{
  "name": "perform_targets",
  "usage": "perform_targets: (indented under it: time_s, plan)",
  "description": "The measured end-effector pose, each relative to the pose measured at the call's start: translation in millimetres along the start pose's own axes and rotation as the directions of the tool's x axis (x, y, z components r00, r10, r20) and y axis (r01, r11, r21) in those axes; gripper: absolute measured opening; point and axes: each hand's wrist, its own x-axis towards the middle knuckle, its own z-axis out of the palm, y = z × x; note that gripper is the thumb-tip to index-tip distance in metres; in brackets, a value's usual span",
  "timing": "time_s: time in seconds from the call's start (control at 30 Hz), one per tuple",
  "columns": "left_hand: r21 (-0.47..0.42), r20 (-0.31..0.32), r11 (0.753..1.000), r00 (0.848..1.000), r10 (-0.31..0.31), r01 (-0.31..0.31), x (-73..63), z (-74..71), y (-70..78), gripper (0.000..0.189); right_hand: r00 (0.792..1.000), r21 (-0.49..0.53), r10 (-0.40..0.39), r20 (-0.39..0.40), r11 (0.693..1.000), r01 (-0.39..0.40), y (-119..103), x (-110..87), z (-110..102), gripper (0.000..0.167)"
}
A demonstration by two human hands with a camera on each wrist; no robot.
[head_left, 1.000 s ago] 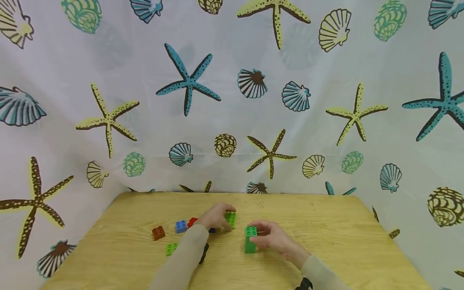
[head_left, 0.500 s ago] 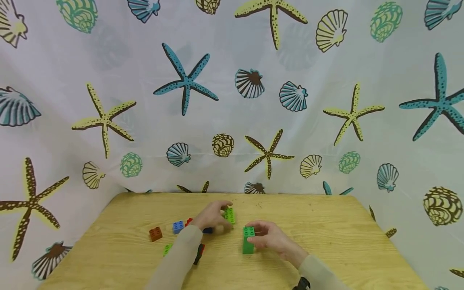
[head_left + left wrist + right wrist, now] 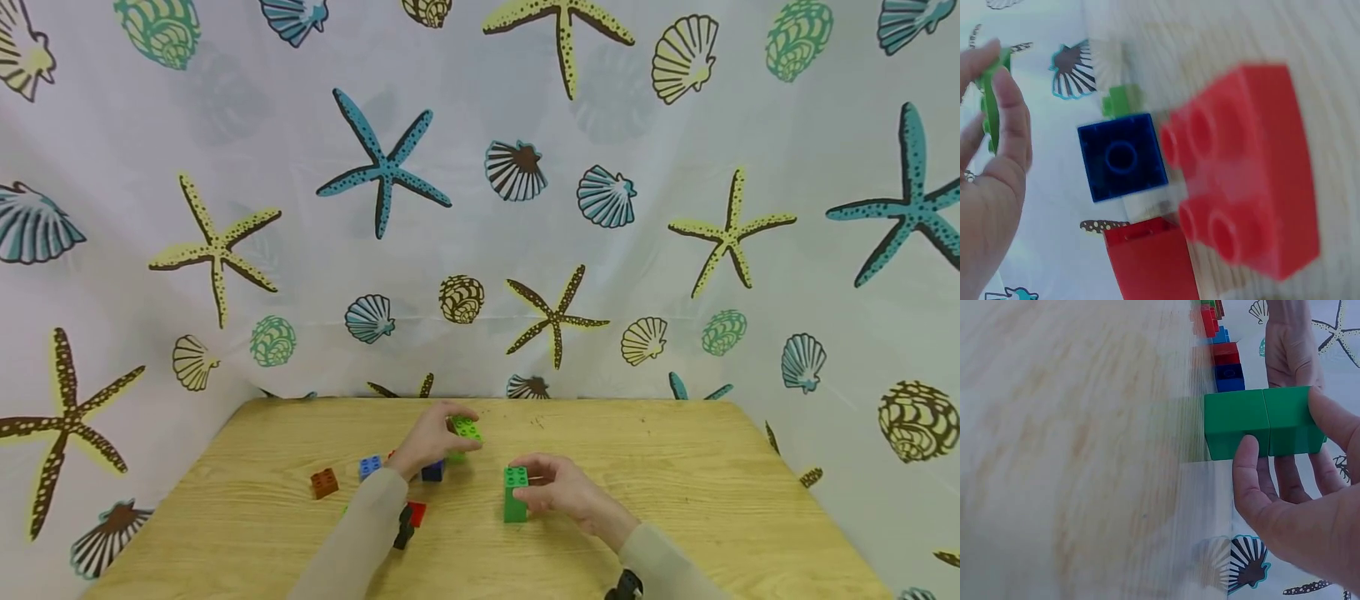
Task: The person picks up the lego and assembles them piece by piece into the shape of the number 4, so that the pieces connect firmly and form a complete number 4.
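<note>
My left hand (image 3: pixel 429 435) pinches a lime-green brick (image 3: pixel 467 428) between thumb and fingers, above the table. In the left wrist view that brick (image 3: pixel 991 119) shows edge-on in the hand. Another lime-green brick (image 3: pixel 455 457) is on the table just below it. My right hand (image 3: pixel 566 493) grips a tower of two stacked green bricks (image 3: pixel 515 503), which stands upright on the table. The right wrist view shows the seam between the two green bricks (image 3: pixel 1235 425), with thumb and fingers on opposite sides. A dark blue brick (image 3: pixel 432 472) sits near my left wrist.
Left of my left arm lie a brown brick (image 3: pixel 324 483) and a light blue brick (image 3: pixel 370 466). A red brick (image 3: pixel 417 514) is beside the wrist strap; another red brick (image 3: pixel 1154 259) is near the dark blue one. A patterned curtain (image 3: pixel 480 242) stands behind the wooden table (image 3: pixel 637 467).
My left hand has taken hold of the lime-green brick and lifted it, shifting slightly left and revealing the dark blue brick more. My right hand stays on the green tower.
</note>
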Motion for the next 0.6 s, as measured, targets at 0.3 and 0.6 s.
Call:
perform_targets:
  time_s: [0.3,0.6]
  plan:
    - [-0.107,-0.041,0.994,0.999,-0.017,0.012,-10.3,0.6,9.8,0.048,1.0,0.013,0.001,0.014,1.0,-0.001,0.7,-0.8,0.3,0.046]
    - [-0.316,-0.041,0.949,0.999,-0.026,0.012,-20.7,1.7,17.6,0.036,1.0,0.018,-0.001,0.008,1.0,0.001,1.8,1.1,1.3,0.045]
